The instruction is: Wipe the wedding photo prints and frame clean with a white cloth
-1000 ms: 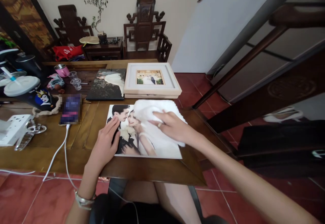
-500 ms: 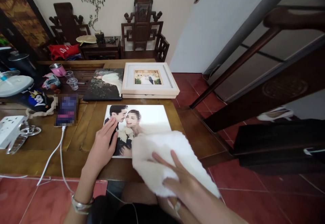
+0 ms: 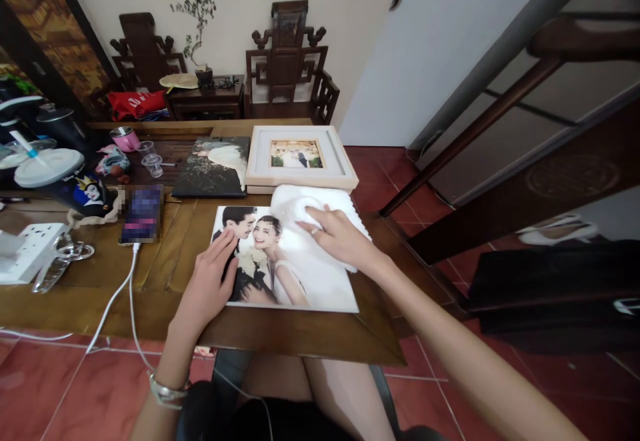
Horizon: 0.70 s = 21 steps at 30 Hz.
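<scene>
A flat photo panel (image 3: 320, 284) with a picture of a couple lies face up on the wooden table. Resting along its left edge is my left hand (image 3: 209, 275), fingers stretched out and flat. My right hand (image 3: 343, 235) grips a fluffy white cloth (image 3: 293, 202) and presses it on the panel's upper right part. The cloth hides that corner and spreads past the panel's edge. Behind the panel lie a light wood picture frame (image 3: 254, 175) holding a small photo and a dark photo panel (image 3: 200, 177) with a white dress on it.
To the left are a phone (image 3: 143, 214) on a white charging cable (image 3: 131, 274), a clear hair claw (image 3: 57, 264), a white power strip (image 3: 35, 247) and a lidded cup (image 3: 75, 187). A pink mug (image 3: 125, 139) stands farther back. The table's edge (image 3: 310, 351) is close to my lap.
My right hand has moved the cloth away from me, from the panel's near right corner to its far right. The near right part is now uncovered. My left hand stays put.
</scene>
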Available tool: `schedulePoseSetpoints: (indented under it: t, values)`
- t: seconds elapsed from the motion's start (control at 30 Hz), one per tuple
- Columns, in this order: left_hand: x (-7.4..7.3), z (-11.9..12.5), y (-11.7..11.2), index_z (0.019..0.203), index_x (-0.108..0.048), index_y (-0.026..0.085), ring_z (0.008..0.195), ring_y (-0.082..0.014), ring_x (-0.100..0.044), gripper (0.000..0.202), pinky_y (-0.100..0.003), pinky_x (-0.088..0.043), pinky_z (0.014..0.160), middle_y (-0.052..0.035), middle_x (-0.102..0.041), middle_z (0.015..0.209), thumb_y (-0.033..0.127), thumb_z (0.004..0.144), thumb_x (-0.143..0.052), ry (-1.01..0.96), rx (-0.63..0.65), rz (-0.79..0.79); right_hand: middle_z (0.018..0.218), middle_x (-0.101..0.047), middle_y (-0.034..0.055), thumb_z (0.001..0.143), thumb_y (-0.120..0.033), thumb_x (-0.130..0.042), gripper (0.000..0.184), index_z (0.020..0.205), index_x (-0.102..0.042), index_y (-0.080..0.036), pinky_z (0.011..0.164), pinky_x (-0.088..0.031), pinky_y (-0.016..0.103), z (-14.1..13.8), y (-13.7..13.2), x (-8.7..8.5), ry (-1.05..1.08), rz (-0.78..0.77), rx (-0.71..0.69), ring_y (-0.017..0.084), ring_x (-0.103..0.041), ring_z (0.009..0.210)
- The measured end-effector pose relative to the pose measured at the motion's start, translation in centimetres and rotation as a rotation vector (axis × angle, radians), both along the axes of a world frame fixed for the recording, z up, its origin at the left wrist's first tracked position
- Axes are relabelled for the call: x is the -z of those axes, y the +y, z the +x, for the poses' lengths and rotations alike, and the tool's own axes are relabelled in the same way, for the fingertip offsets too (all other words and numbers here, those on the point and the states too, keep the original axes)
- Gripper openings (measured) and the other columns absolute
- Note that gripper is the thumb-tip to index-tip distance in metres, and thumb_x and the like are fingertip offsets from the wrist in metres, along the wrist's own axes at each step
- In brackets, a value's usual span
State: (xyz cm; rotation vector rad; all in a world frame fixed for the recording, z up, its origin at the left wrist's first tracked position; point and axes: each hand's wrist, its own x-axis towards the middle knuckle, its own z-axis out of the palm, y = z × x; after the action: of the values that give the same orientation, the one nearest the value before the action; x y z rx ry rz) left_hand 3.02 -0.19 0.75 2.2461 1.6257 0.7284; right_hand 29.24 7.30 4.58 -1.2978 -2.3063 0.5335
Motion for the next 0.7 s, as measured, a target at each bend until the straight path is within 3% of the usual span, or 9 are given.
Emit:
schedulePoseSetpoints:
  t: [0.07, 0.13, 0.23, 0.3, 0.43, 0.57, 0.7]
  values:
    - [0.0, 0.0, 0.0, 0.143, -0.042, 0.019, 0.143, -0.022, -0.033, 0.045, -0.049, -0.032, 0.114, -0.0117, -0.041, 0.152, 0.027, 0.099, -0.038, -0.014, -0.012, -0.009, 0.066, -0.061, -0.0004, 0.09, -0.016, -0.04, 0.014, 0.082, -0.05, -0.023, 0.111, -0.027, 0.054, -0.2, -0.2, 0.2, -0.035, 0.027, 0.024, 0.024, -0.067, 0.076]
    - [-0.1, 0.1, 0.0, 0.143, -0.042, 0.019, 0.143, -0.0223, -0.033, 0.045, -0.05, -0.032, 0.114, -0.0117, -0.04, 0.152, 0.027, 0.099, -0.038, -0.028, -0.015, -0.011, 0.074, -0.065, 0.0044, 0.086, -0.009, -0.039, 0.018, 0.087, -0.053, -0.02, 0.11, -0.026, 0.058, -0.5, -2.1, 0.3, -0.096, 0.058, 0.007, 0.029, -0.068, 0.094]
    - [-0.1, 0.2, 0.0, 0.143, -0.043, 0.022, 0.143, -0.0227, -0.034, 0.045, -0.05, -0.031, 0.114, -0.0107, -0.041, 0.152, 0.027, 0.099, -0.038, -0.043, -0.016, -0.002, 0.101, -0.07, 0.0164, 0.08, -0.002, -0.038, 0.027, 0.09, -0.058, -0.017, 0.109, -0.025, 0.065, -0.8, -7.1, 0.3, -0.168, 0.074, -0.076, 0.035, -0.042, 0.135]
    - [-0.1, 0.2, 0.1, 0.143, -0.043, 0.022, 0.143, -0.0233, -0.034, 0.045, -0.05, -0.031, 0.115, -0.0108, -0.041, 0.152, 0.027, 0.099, -0.039, -0.042, -0.017, 0.003, 0.124, -0.063, 0.0229, 0.077, -0.003, -0.041, 0.027, 0.09, -0.061, -0.016, 0.109, -0.023, 0.069, -0.7, -10.8, 0.3, -0.149, 0.086, -0.114, 0.037, -0.033, 0.141]
    - [-0.1, 0.3, 0.1, 0.142, -0.044, 0.02, 0.143, -0.0245, -0.034, 0.045, -0.05, -0.031, 0.115, -0.0115, -0.04, 0.152, 0.027, 0.098, -0.039, -0.03, -0.015, 0.005, 0.144, -0.05, 0.0179, 0.066, -0.003, -0.048, 0.026, 0.079, -0.063, -0.019, 0.112, -0.02, 0.07, -0.3, -15.6, 0.2, -0.121, 0.05, -0.248, 0.035, -0.028, 0.143]
    - [-0.1, 0.2, 0.1, 0.143, -0.043, 0.019, 0.143, -0.0237, -0.033, 0.045, -0.05, -0.031, 0.114, -0.0122, -0.04, 0.153, 0.026, 0.099, -0.038, -0.006, -0.009, 0.0, 0.143, -0.05, 0.018, 0.07, -0.004, -0.047, 0.027, 0.084, -0.065, -0.018, 0.112, -0.021, 0.068, -0.6, -14.9, 0.1, -0.105, 0.035, -0.263, 0.034, -0.03, 0.142]
    - [-0.2, 0.1, 0.1, 0.144, -0.041, 0.02, 0.143, -0.0232, -0.033, 0.045, -0.05, -0.031, 0.114, -0.0119, -0.04, 0.153, 0.026, 0.099, -0.038, 0.009, 0.005, -0.001, 0.122, -0.065, 0.0193, 0.076, -0.002, -0.04, 0.034, 0.097, -0.063, -0.015, 0.11, -0.024, 0.068, -1.4, -10.1, -0.1, -0.124, 0.031, -0.208, 0.033, -0.036, 0.14]
